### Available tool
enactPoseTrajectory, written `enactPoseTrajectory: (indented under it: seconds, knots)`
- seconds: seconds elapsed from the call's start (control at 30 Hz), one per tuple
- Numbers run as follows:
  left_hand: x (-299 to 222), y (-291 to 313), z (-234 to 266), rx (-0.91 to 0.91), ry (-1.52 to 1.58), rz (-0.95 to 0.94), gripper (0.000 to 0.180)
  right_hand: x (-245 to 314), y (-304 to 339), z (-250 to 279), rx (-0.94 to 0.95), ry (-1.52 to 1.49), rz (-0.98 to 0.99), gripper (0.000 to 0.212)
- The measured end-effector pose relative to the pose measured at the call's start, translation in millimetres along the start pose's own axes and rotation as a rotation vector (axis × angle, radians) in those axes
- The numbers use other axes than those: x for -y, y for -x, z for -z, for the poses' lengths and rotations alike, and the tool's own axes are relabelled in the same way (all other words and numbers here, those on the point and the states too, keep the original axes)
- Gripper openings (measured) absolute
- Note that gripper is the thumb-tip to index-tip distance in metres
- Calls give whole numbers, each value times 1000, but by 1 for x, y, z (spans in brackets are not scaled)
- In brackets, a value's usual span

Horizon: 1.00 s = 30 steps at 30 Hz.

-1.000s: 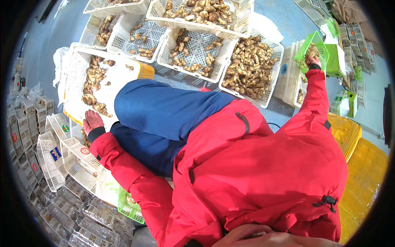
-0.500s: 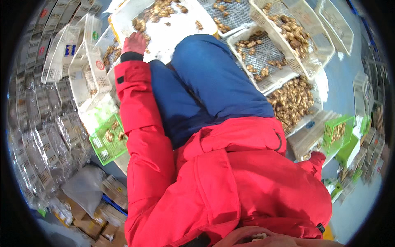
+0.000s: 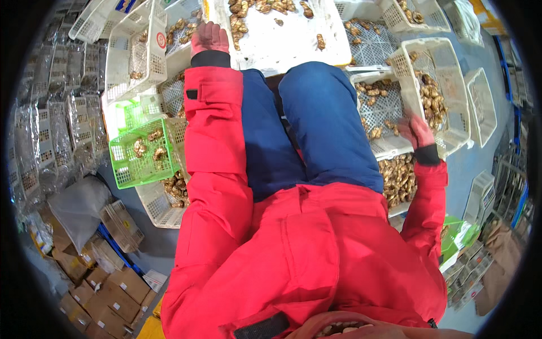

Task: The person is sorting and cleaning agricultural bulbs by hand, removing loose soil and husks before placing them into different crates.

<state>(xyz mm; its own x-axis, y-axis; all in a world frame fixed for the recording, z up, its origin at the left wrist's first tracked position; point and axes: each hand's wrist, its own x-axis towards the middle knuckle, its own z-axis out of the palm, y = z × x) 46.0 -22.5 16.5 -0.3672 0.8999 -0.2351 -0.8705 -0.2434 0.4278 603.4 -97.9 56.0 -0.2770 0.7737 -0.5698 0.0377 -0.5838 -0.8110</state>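
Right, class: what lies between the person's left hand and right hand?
Between the left hand and right hand, the head view shows part of a white tray, a blue-trousered knee and part of a white crate.

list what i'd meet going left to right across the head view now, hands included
green basket with a few mushrooms → left hand → white tray → right hand → narrow white crate
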Motion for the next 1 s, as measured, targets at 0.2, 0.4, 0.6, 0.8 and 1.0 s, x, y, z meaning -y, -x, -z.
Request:
enactPoseTrajectory:
  seconds: [0.2,0.4,0.6,0.8,1.0]
  knots:
    - [-27,32,13,139,298,162,29,118,-241,-155,396,264,97,36]
    - [-20,53,-36,-200,-46,-73,29,78,-438,-265,122,996,367,37]
    - [-28,55,-33,-272,-34,-15,34,4,-511,-370,241,1474,637,41]
    - [-35,54,-35,-311,-85,58,38,-37,-529,-422,75,1452,823,31]
    - [-32,40,-32,-244,-91,86,41,-5,-514,-400,153,1351,659,45]
